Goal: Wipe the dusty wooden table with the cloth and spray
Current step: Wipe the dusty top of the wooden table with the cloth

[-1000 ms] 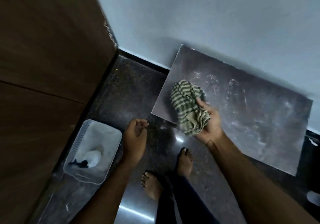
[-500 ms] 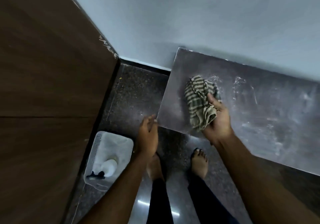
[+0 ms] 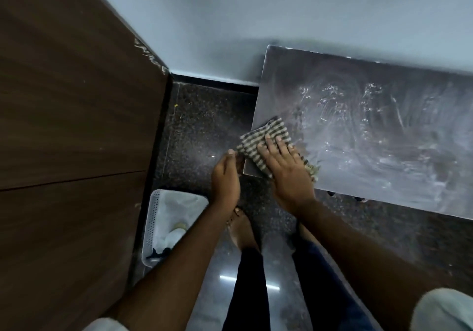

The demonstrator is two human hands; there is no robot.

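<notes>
The low wooden table [image 3: 384,131] stands against the wall, its dark top smeared with white dust and streaks. A green-and-cream striped cloth [image 3: 266,138] lies flat on the table's near left corner, overhanging the edge. My right hand [image 3: 286,169] presses palm-down on the cloth with fingers spread. My left hand [image 3: 226,177] hovers just off the table's left edge, fingertips at the cloth's hanging corner; whether it pinches the cloth is unclear. The white spray bottle [image 3: 174,236] lies inside a white basket on the floor, partly hidden by my left forearm.
The perforated white basket [image 3: 153,218] sits on the dark speckled floor beside a brown wooden cabinet [image 3: 76,126] at the left. A pale wall [image 3: 256,10] runs behind the table. My bare feet [image 3: 243,231] stand close to the table's front edge.
The cloth went from bunched in my right hand above the table to spread flat under my palm at the near left corner. My left hand moved up to the table's edge.
</notes>
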